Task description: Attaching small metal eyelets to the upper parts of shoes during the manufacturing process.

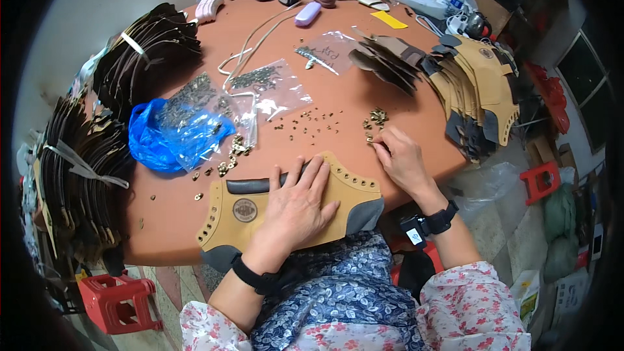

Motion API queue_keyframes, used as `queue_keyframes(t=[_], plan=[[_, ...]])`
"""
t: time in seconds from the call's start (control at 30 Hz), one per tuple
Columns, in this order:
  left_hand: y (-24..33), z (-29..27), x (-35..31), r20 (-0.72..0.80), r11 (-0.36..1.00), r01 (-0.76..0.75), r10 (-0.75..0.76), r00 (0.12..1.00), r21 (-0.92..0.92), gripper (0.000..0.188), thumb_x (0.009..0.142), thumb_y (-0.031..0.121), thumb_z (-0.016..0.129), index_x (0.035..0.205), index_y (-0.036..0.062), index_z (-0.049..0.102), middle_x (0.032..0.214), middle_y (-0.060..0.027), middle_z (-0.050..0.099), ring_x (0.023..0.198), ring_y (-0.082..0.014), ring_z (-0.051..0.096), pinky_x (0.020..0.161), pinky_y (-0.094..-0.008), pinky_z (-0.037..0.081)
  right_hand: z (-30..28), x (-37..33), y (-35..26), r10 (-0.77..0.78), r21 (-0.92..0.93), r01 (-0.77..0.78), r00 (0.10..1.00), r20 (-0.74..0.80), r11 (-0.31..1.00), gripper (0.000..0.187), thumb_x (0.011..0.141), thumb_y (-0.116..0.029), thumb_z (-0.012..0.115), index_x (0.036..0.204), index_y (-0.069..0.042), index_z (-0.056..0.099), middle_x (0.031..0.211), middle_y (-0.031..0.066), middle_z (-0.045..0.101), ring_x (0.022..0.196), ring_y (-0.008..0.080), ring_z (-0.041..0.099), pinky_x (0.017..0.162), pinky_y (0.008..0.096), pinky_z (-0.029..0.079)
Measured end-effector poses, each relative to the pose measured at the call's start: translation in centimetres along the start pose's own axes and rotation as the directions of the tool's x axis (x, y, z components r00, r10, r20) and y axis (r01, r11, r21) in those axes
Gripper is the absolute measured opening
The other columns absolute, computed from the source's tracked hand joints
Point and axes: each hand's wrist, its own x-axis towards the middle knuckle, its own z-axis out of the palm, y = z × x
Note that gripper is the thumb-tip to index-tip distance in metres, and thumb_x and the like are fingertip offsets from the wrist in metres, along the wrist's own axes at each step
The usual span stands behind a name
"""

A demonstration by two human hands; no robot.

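Observation:
A tan shoe upper [260, 221] with a dark padded collar, grey end patches and rows of metal eyelets along both sides lies at the table's near edge. My left hand [296, 211] rests flat on its middle, fingers stretched out and slightly apart. To the right of the upper, my right hand [404, 162] has its thumb and forefinger pinched on a small brass-coloured metal fitting [370, 140], whose exact kind is too small to make out. Just beyond those fingertips sits a little heap of similar fittings [378, 116]. More loose metal pieces [312, 120] are scattered across the table's middle.
Bundled dark shoe uppers [81, 175] crowd the left edge, beside a blue plastic bag [153, 143]. Clear bags of metal fittings [276, 84] lie behind. Stacked tan uppers [478, 84] stand on the right. Red stools [120, 302] flank the brown-orange table [169, 240].

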Motion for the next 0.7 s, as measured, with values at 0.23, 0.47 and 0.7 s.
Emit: queue_keyframes(t=[0.23,0.47,0.7], plan=[[-0.3,0.2,-0.1,0.002,1.0,-0.005,0.005,1.0,-0.016,0.063,0.093,0.044,0.057,0.143,0.0065,0.046,0.152,-0.0138,0.041,0.14,-0.0333,0.038,0.115,-0.0571,0.023,2.0,1.6,-4.6,-0.235,0.078,0.229,0.969,0.079,0.97,0.008,0.085,-0.013,0.068,0.091,-0.009,0.064,0.089,0.0069,0.063,0.078,0.0283,0.065,0.068,0.0394,0.053],[-0.1,0.4,0.0,-0.048,0.999,0.013,-0.015,0.999,-0.031,0.066,0.092,0.046,0.058,0.143,0.0067,0.047,0.156,-0.0183,0.032,0.138,-0.0328,0.04,0.114,-0.0567,0.024,3.1,2.6,-4.0,-0.485,0.007,0.487,0.87,0.09,0.874,0.012,0.083,-0.016,0.063,0.094,-0.012,0.065,0.09,0.0029,0.062,0.079,0.0221,0.065,0.066,0.0346,0.053],[-0.2,0.6,0.0,-0.046,1.0,0.005,-0.005,0.999,-0.002,0.067,0.091,0.046,0.059,0.144,0.0066,0.046,0.155,-0.0146,0.037,0.14,-0.0328,0.039,0.113,-0.0583,0.025,2.8,2.7,-3.6,-0.52,0.033,0.52,0.847,0.108,0.854,0.016,0.079,-0.011,0.066,0.094,-0.009,0.068,0.088,0.004,0.063,0.079,0.0228,0.065,0.068,0.0334,0.053]])
